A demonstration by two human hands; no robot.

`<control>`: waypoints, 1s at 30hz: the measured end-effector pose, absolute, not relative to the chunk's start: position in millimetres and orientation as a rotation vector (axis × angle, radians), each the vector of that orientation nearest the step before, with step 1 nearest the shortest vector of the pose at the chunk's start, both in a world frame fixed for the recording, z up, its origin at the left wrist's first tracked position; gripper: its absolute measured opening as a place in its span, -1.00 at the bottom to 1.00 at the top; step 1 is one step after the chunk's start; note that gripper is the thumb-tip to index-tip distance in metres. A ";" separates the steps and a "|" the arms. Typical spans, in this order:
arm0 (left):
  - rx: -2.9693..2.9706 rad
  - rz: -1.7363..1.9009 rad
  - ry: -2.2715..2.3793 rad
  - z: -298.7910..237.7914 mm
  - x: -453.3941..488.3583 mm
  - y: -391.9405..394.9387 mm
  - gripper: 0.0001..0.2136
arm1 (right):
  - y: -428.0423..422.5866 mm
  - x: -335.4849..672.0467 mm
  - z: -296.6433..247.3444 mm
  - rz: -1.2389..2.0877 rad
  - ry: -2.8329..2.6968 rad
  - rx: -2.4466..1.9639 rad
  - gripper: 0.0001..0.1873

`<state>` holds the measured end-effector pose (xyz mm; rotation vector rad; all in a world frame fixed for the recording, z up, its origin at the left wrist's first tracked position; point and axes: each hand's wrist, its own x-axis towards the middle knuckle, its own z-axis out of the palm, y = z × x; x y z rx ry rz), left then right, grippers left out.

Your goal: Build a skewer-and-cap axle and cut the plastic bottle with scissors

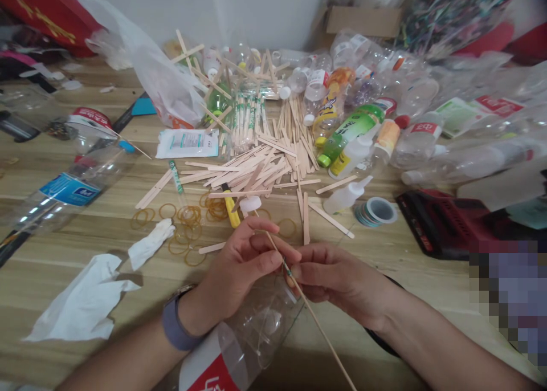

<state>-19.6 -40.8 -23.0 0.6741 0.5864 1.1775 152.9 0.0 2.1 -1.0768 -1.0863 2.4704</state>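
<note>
**Above the near bottle, both hands pinch one skewer**

Near the front edge of the table (64, 260), the left hand (239, 265) and right hand (337, 277) meet on a thin skewer (325, 335). It runs slantwise from a white cap (250, 204) on the far side, through the fingers, and off towards the near right. It hangs above a clear bottle (239, 345) with a red label, which lies on its side under the wrists.

The left thumb and forefinger are closed together on the skewer. Just to their right, the right fingers (305, 272) are clamped on it too. Between the two pinches sits a small dark-green wrap (287, 268). It touches the fingertips on both sides, but it is too small to tell whether it is a band or tape.

By the look of it, the step in hand is fine work at that wrap: one hand steadies the skewer while the other works the spot. Any further move there would call for a firm hold from the left hand and small, careful motions from the right. The skewer is thin and would likely bend or slip.

Farther off lie loose rubber bands (188, 215), a yellow cutter (231, 210) and a heap of flat sticks (256, 168). A tape roll (376, 211) lies to the right of these, and none of them touches the hands.
</note>
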 end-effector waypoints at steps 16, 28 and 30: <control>0.669 1.179 0.529 -24.8 -19.1 -39.4 -0.80 | -0.1 152.8 2.7 2.466 -1.078 -1.073 -0.58; 0.676 1.174 0.627 -24.8 -19.4 -40.5 -0.78 | -0.8 152.5 2.3 2.461 -1.063 -1.067 -0.59; 0.666 1.167 0.628 -25.1 -19.6 -40.6 -0.78 | -0.8 152.8 2.0 2.462 -1.065 -1.059 -0.59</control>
